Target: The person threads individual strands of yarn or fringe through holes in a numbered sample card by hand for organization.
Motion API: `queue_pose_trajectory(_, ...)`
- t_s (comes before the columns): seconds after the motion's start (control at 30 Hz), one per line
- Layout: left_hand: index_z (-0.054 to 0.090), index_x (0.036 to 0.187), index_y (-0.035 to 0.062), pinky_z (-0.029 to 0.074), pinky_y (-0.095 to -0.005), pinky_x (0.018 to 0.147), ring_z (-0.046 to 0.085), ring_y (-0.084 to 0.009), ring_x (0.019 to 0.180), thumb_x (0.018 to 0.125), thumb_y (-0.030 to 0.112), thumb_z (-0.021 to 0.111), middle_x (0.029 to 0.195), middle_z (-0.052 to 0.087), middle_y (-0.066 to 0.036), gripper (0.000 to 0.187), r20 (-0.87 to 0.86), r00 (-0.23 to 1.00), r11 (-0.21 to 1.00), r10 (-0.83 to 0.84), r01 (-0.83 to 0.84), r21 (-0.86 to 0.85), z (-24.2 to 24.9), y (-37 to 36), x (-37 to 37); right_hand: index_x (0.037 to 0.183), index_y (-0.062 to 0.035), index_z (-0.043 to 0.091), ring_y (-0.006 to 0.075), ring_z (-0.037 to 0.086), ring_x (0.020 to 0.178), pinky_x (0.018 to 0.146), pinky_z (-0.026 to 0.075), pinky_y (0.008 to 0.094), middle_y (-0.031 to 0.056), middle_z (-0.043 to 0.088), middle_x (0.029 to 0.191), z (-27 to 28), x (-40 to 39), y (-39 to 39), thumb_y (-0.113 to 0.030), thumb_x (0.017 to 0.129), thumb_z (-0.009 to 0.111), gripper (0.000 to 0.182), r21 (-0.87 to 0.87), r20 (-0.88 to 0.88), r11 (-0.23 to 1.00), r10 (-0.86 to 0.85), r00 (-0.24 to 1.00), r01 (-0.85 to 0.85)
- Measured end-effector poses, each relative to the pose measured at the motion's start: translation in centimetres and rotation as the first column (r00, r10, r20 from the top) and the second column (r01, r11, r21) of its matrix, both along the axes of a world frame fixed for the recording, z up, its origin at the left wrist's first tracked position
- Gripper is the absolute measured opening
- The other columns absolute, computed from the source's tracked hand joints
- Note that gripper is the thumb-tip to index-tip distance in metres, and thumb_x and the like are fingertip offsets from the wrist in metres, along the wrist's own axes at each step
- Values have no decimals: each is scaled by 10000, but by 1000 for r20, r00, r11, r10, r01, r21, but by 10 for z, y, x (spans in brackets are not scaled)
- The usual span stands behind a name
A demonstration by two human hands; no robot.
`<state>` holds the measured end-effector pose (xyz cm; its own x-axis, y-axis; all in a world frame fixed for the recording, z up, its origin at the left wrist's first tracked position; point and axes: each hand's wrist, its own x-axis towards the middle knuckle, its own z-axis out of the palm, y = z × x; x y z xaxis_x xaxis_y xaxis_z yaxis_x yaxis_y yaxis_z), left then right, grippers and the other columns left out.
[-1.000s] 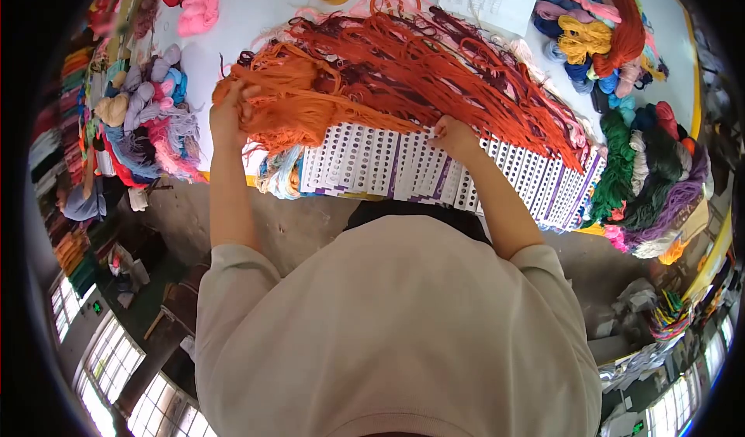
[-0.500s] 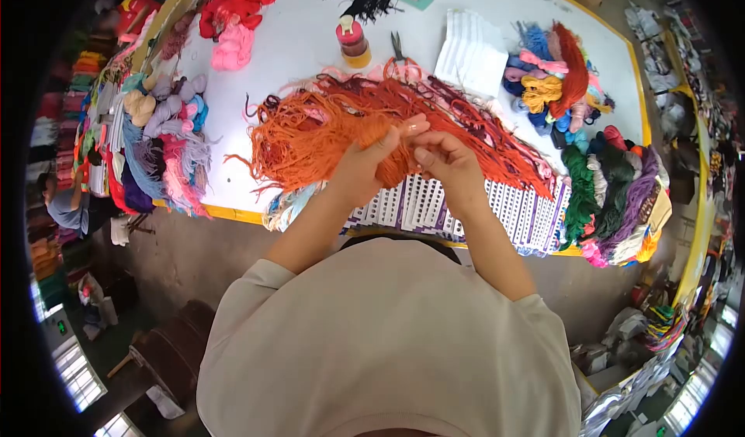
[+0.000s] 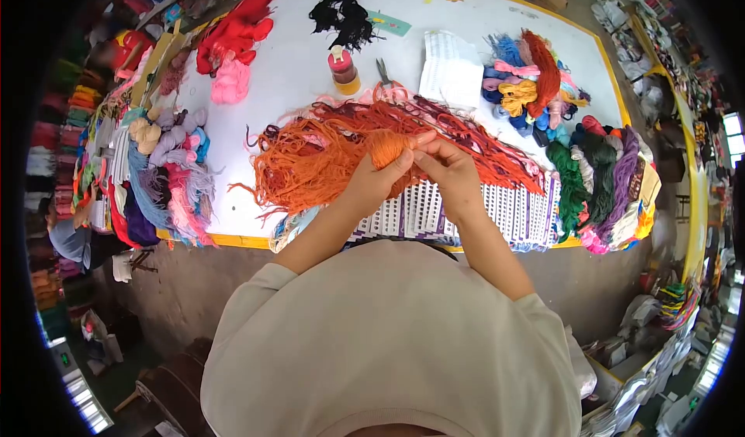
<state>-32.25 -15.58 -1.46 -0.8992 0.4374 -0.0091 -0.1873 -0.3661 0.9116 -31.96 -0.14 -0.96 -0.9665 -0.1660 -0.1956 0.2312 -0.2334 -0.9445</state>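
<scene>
Over the near half of the table, my left hand (image 3: pixel 377 179) is closed around a bundle of orange yarn (image 3: pixel 388 148), its thumb pressed toward the bundle's right end. My right hand (image 3: pixel 450 171) touches that same end, fingers pinched together close to the left fingertips. Whatever fine strand lies between the right fingertips is too small to make out. Under both hands spreads a long pile of orange and red yarn (image 3: pixel 299 165). Printed white cards with rows of dark holes (image 3: pixel 504 212) lie along the table's near edge, partly beneath the yarn.
Scissors (image 3: pixel 383 72), a red-topped bottle (image 3: pixel 342 71) and white paper (image 3: pixel 452 71) lie beyond the pile. Black yarn (image 3: pixel 341 14) is farther back. Coloured skeins (image 3: pixel 613 177) sit at the right, others (image 3: pixel 174 157) at the left. Another person (image 3: pixel 70 239) is at far left.
The view has shifted. The orange bundle now shows a rounded end between my hands, and my right fingers have closed in against my left fingertips.
</scene>
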Motion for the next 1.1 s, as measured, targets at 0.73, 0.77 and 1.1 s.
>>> queue_pose_trajectory(0.73,508,1269,-44,432,-364,1000,532,-222,1179,1007,198,416,1295,530,-162,369,187,982,972,-13,-32,232,2,1,-4,913,-40,641,51,526,709,650,421,211,-14,616,820,10,3,6,-61,879,636,40,-29,-7,1000,6,1000,-6)
queue_pose_trajectory(0.77,532,1234,-45,440,-365,990,543,-222,1164,1004,188,421,1268,552,-166,346,198,980,969,21,-69,238,1,2,-4,913,-40,641,51,526,709,650,421,211,-14,616,820,10,3,6,-61,879,636,40,-30,-6,1000,6,1000,-6)
queue_pose_trajectory(1.1,558,1147,-63,514,-385,892,577,-229,1089,999,281,459,1219,567,-164,387,280,959,941,48,-137,309,-1,-2,-7,963,-62,608,66,576,712,649,463,212,23,651,890,12,1,18,-139,910,613,94,-320,209,947,47,977,22)
